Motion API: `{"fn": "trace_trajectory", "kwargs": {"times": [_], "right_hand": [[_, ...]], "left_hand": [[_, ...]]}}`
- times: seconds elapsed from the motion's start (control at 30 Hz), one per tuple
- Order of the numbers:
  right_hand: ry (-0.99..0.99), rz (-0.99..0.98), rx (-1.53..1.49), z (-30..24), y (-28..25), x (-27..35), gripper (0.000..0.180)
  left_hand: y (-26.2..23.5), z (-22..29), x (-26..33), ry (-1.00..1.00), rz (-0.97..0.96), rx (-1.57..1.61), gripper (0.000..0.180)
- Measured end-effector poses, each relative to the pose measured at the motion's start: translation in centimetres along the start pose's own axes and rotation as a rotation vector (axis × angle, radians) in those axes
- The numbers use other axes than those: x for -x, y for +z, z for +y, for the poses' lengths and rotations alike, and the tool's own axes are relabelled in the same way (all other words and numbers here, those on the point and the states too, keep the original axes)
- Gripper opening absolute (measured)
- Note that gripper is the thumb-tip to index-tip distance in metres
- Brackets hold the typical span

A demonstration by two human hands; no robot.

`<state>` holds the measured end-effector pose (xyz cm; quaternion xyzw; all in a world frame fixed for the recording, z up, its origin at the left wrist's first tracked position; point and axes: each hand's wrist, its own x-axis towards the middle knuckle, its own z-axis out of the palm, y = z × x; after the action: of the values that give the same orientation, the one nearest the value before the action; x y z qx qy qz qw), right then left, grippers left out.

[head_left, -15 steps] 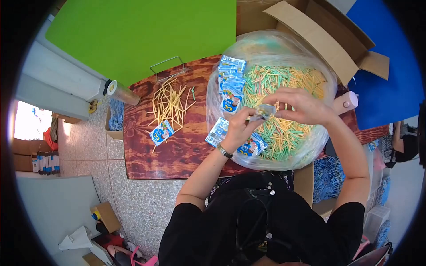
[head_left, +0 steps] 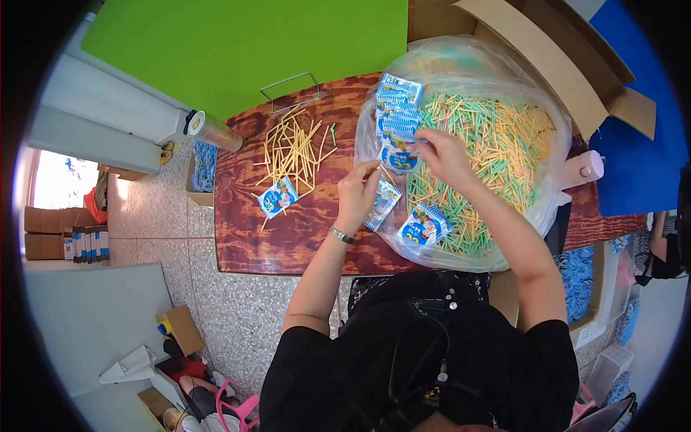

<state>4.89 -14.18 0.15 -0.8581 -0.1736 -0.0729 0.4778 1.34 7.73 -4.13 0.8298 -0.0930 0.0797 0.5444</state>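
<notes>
My right hand [head_left: 440, 155] grips a small blue-and-white packet [head_left: 400, 155] at the left edge of a big clear plastic bag [head_left: 547, 144] full of green and yellow sticks [head_left: 497, 144]. My left hand [head_left: 356, 196] is beside it, fingers pinched at the same packet's lower left corner. A row of similar packets [head_left: 396, 97] lies just above, inside the bag. Two more packets [head_left: 425, 225] [head_left: 381, 205] rest below my hands.
Loose yellow sticks [head_left: 294, 147] and one packet [head_left: 277, 198] lie on the red-brown wooden table [head_left: 288, 241]. A wire frame [head_left: 291, 90] stands at its far edge. An open cardboard box [head_left: 561, 65] sits behind the bag, a pink bottle [head_left: 581, 169] to its right.
Both hands have moved left and away from me, from over the sticks to the packets at the bag's left edge. The right hand now has a packet in it.
</notes>
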Motion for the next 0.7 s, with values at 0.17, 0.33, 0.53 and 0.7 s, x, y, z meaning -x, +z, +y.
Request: {"fn": "trace_trajectory", "kwargs": {"times": [0.17,0.33,0.53,0.7], "right_hand": [[0.002,0.127,0.151,2.0,3.6,-0.4,0.009],[-0.034,-0.183,0.467,-0.5,4.4,1.5,0.01],[0.046,-0.486,0.774,0.8,8.0,0.5,0.017],[0.028,-0.531,0.803,-0.1,8.5,0.6,0.018]], "left_hand": [[0.1,-1.5,-1.9,0.255,-0.139,-0.224,0.018],[0.2,-3.7,-2.8,0.232,-0.219,-0.286,0.021],[0.5,-3.8,-3.5,0.21,-0.28,-0.293,0.022],[0.5,-3.4,-2.9,0.168,-0.288,-0.298,0.023]]}}
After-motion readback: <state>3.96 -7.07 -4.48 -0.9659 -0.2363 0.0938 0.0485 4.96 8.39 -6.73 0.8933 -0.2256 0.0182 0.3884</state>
